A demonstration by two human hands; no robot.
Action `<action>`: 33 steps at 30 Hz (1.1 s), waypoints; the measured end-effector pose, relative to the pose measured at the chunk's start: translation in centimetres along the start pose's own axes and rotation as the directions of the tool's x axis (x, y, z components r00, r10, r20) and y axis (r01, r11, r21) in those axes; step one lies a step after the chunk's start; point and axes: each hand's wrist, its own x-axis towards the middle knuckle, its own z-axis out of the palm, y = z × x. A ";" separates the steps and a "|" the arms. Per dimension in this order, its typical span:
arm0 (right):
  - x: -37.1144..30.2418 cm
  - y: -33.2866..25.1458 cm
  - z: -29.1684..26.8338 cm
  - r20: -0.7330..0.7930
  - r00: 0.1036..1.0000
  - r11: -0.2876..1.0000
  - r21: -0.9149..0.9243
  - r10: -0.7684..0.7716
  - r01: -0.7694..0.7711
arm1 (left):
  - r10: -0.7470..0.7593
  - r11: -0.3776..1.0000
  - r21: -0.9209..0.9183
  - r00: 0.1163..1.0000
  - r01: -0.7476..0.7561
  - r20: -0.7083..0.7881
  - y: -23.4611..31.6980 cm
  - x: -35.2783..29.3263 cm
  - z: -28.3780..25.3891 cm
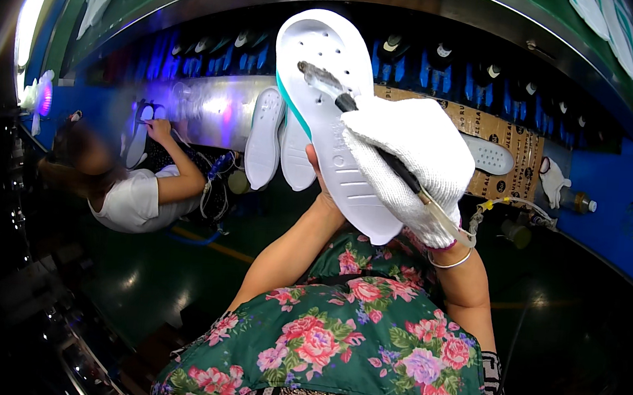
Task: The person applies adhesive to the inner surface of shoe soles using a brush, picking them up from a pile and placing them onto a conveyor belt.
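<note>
A white shoe sole (336, 143) with a teal edge is held up in front of me, its heel toward my body. My left hand (326, 187) grips it from underneath at the left edge; most of its fingers are hidden behind the sole. In a white knit glove, my right hand (422, 150) is closed round the dark handle of a brush (321, 80), with a clear tube running back from the handle past the wrist. The bristles rest on or just above the sole's holed inner face near the toe.
Two more white soles (263, 140) lie left of mine on the bench. Another sole (489, 156) is on printed cardboard (524, 167) at the right, near a hanging glove (553, 180) and a bottle (579, 202). A co-worker (139, 197) handles a sole at the left. Blue holders (436, 72) line the back.
</note>
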 end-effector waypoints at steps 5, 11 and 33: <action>-1.1 1.3 2.0 0.009 0.999 0.995 -0.098 -0.035 0.036 | -0.027 0.999 0.018 0.999 0.028 -0.047 -0.9 0.5 -0.3; 2.8 -3.5 -3.4 0.063 0.998 0.987 0.159 0.025 -0.035 | -0.074 0.997 0.033 0.994 0.076 -0.076 -1.2 1.0 -1.1; 3.1 -2.7 -2.9 0.001 1.000 0.966 0.259 -0.020 0.019 | -0.050 0.995 0.083 0.990 0.061 -0.135 -0.1 1.8 -1.8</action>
